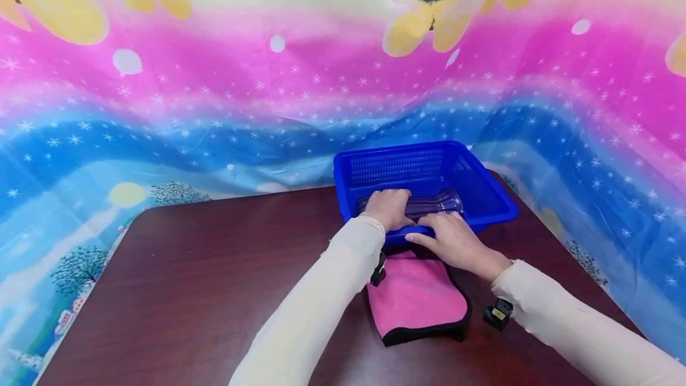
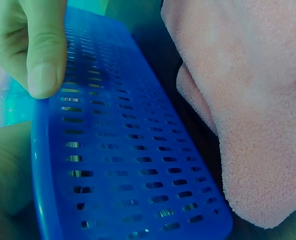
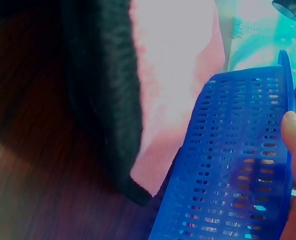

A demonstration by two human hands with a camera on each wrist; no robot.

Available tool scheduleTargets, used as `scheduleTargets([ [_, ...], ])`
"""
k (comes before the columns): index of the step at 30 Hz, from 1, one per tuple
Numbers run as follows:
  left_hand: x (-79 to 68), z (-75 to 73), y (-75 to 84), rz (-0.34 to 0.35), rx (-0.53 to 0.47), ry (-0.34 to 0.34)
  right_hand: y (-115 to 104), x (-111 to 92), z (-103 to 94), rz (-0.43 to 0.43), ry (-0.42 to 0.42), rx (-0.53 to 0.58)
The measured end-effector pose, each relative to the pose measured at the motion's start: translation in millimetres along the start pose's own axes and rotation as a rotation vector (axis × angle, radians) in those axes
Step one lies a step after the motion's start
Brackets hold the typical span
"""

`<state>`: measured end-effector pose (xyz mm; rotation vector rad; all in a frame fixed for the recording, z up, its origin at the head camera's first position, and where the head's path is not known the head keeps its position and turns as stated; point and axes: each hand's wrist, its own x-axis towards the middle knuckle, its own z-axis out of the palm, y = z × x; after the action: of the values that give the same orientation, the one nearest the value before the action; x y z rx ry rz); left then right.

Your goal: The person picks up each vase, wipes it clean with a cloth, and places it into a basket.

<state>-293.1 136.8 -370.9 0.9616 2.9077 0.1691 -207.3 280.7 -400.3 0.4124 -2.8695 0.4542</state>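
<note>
A clear, ribbed glass vase [image 1: 436, 202] lies sideways inside a blue plastic basket [image 1: 492, 210]. My left hand [image 1: 388, 208] reaches over the basket's near rim and holds the vase toward its left end, the fingertips hidden. Toward the flared end, my right hand [image 1: 455, 240] holds the vase with its fingers inside the basket. That hand's thumb [image 3: 291, 131] lies at the rim in the right wrist view, where the glass mouth [image 3: 289, 7] shows at the top corner. The left thumb [image 2: 43, 77] rests at the rim in the left wrist view.
A folded pink cloth [image 1: 420, 296] with black edging lies on the dark wooden table [image 1: 214, 279], just in front of the basket and beneath my forearms. A printed curtain [image 1: 241, 136] hangs behind the table and along its sides.
</note>
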Motion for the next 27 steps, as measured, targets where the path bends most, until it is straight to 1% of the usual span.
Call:
scheduleTargets([
  [7, -2.0, -1.2, -0.2, 0.002, 0.005, 0.021, -0.7, -0.3, 0.8, -0.004, 0.009, 0.007],
  [21, -1.7, 0.5, -3.1, 0.012, 0.02, 0.032, 1.5, -2.1, 2.6, -0.014, 0.018, 0.006],
  [27, -3.6, -0.8, -4.0, 0.029, 0.033, 0.049, 2.5, -2.5, 3.1, -0.012, 0.015, 0.011],
])
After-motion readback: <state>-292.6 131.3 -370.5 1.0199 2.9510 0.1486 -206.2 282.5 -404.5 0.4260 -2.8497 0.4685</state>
